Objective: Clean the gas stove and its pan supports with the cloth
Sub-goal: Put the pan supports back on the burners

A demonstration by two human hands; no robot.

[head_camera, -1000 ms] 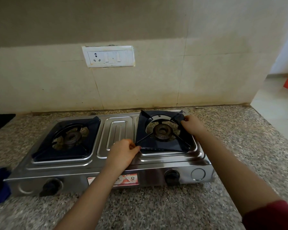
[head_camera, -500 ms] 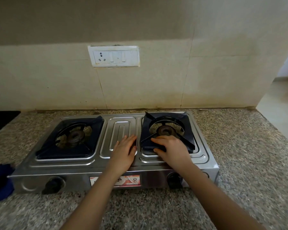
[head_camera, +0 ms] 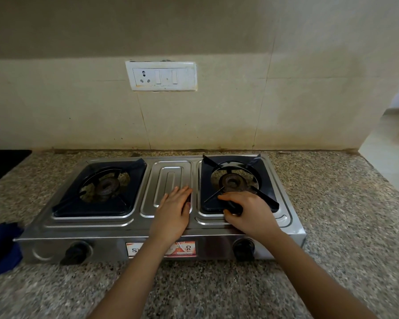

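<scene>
A two-burner steel gas stove (head_camera: 166, 178) stands on the granite counter. Each burner carries a dark blue square pan support: the left one (head_camera: 97, 203) and the right one (head_camera: 260, 171). My left hand (head_camera: 174, 210) lies flat with straight fingers on the stove's steel middle panel. My right hand (head_camera: 247, 210) grips the front edge of the right pan support, thumb curled under it. A dark blue cloth (head_camera: 1, 247) lies on the counter beside the stove's left end, partly cut off by the frame edge.
The granite counter (head_camera: 343, 215) reaches the tiled wall behind the stove and ends at the right edge. A white socket plate (head_camera: 161, 75) is on the wall. Two black knobs (head_camera: 75, 252) sit on the stove front. A dark surface (head_camera: 2, 162) lies far left.
My right hand moved from the support's far right corner to its front edge and gripped it. My left hand let go of the front left corner and now lies flat on the middle panel.
</scene>
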